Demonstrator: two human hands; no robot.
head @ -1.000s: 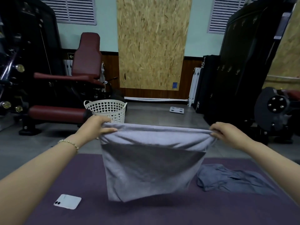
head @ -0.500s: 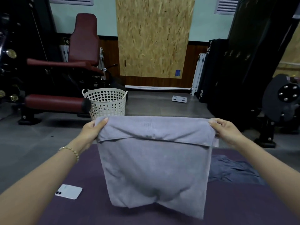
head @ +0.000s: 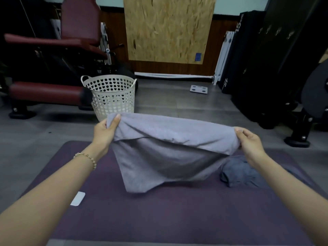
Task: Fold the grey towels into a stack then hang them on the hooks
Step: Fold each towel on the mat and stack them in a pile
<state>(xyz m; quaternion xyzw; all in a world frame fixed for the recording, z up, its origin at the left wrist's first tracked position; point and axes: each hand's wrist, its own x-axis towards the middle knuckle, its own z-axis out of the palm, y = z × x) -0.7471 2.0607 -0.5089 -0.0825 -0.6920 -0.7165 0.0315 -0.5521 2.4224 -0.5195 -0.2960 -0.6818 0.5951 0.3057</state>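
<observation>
Towel (head: pixel 168 148), grey, hangs in the air above the middle of the purple mat (head: pixel 159 213), stretched between both hands. Its top part is folded over toward the person, and the flap's edge slants down from left to right. The lower part droops, with its lowest corner down near the mat; whether it touches cannot be told.

The left hand (head: pixel 104 132) grips the upper left corner, thumb on the near side and fingers behind the cloth. A beaded bracelet (head: pixel 87 157) sits on that wrist. The right hand (head: pixel 250 144) pinches the upper right corner, its fingers (head: pixel 238 130) curled onto the folded edge. The left corner is held a little higher than the right.

A second towel (head: pixel 237 174), darker grey, lies crumpled on the mat near its right edge, partly hidden behind the held one and the right forearm. A white phone (head: pixel 77 198) lies flat near the mat's left edge, well apart from both towels.

Beyond the mat's far edge a cream basket (head: pixel 113 96) with heart-shaped holes stands on the floor (head: pixel 26 139), beside a red padded bench (head: pixel 46 89). A scale (head: pixel 198 89) lies farther back on the floor. At the far right a black panel (head: pixel 257 59) carries a row of small hooks (head: pixel 278 31).
</observation>
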